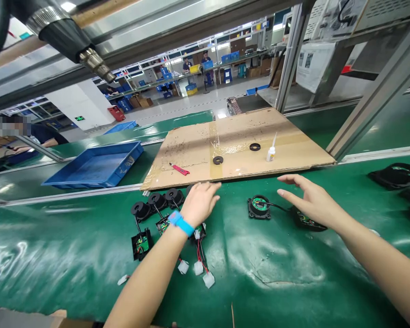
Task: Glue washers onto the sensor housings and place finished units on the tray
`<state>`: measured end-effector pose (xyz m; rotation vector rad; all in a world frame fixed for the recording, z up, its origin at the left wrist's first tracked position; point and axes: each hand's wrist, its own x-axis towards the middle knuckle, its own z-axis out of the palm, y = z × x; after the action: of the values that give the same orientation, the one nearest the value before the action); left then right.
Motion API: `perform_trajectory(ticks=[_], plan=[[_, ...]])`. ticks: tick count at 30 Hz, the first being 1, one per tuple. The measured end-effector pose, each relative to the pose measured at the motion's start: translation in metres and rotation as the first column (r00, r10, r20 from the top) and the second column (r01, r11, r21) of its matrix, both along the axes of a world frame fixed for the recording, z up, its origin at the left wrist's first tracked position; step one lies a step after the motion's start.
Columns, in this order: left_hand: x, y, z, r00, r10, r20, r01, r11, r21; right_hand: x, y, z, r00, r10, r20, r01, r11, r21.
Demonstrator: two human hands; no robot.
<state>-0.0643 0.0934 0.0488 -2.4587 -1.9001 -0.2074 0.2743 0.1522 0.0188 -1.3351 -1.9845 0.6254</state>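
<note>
My left hand (200,202), with a blue wristband (181,223), hovers over a row of black round housings (157,200) wired to small boxes holding green circuit boards (141,244). Its fingers are stretched out and nothing shows in them. My right hand (310,200) is held with thumb and fingers apart, above a black box with a circuit board (307,221), which it partly hides. A black cable joins that box to a round housing (259,207) with a green board inside. White connectors (198,268) on red and black wires lie below my left hand.
Beyond the hands, a cardboard sheet (191,141) carries a red cutter (179,169), two black rings (217,160) and a white dropper bottle (271,152). A blue tray (95,166) stands left. A power driver (68,38) hangs upper left. Black parts (394,175) lie right. A co-worker (37,132) sits far left.
</note>
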Motion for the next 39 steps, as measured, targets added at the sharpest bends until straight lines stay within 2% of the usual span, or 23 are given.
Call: perform_trajectory(ticks=[4,7,10,12,14,17,20,23,27,31,33,36,39], plan=[[0.000,0.085,-0.002,0.997,0.074,0.009,-0.074,0.997,-0.010,0.005,0.043,-0.015,0.999,-0.035,-0.018,0.035,0.999,0.003],[0.003,0.136,-0.004,0.997,0.083,0.006,-0.082,0.996,-0.033,0.004,0.079,-0.024,0.995,-0.088,-0.041,0.088,0.996,0.000],[0.007,0.162,-0.002,0.997,0.078,-0.008,-0.078,0.994,-0.076,0.001,0.117,-0.028,0.985,-0.169,-0.045,0.168,0.986,-0.021],[0.011,0.162,0.000,0.997,0.070,-0.023,-0.072,0.991,-0.111,-0.005,0.139,-0.029,0.978,-0.203,-0.036,0.202,0.979,-0.039],[0.016,0.146,0.000,0.998,0.047,-0.034,-0.051,0.988,-0.147,-0.012,0.154,-0.029,0.977,-0.211,-0.024,0.209,0.976,-0.063],[0.026,0.098,-0.006,0.999,-0.025,-0.027,0.019,0.984,-0.177,-0.020,0.166,-0.028,0.982,-0.191,-0.012,0.189,0.977,-0.099],[0.035,0.046,-0.016,0.997,-0.082,0.011,0.083,0.977,-0.195,-0.023,0.163,-0.027,0.986,-0.168,-0.022,0.164,0.979,-0.118],[0.047,0.018,-0.029,0.989,-0.102,0.106,0.122,0.971,-0.205,-0.023,0.147,-0.026,0.985,-0.155,-0.078,0.146,0.983,-0.110],[0.077,0.020,-0.043,0.939,-0.129,0.320,0.193,0.965,-0.179,-0.023,0.100,-0.026,0.975,-0.105,-0.196,0.093,0.993,-0.069],[0.100,0.018,-0.045,0.876,-0.139,0.463,0.222,0.966,-0.131,-0.016,0.034,-0.022,0.976,-0.037,-0.217,0.024,0.998,-0.062],[0.100,0.000,-0.043,0.864,-0.135,0.485,0.219,0.968,-0.121,-0.010,0.000,-0.021,0.985,0.011,-0.175,-0.026,0.996,-0.080],[0.090,-0.043,-0.044,0.843,-0.169,0.510,0.240,0.968,-0.077,-0.006,-0.041,-0.022,0.990,0.104,-0.096,-0.116,0.985,-0.127],[0.082,-0.080,-0.053,0.802,-0.286,0.525,0.269,0.957,0.110,-0.012,-0.064,-0.027,0.987,0.161,-0.027,-0.163,0.974,-0.155]])
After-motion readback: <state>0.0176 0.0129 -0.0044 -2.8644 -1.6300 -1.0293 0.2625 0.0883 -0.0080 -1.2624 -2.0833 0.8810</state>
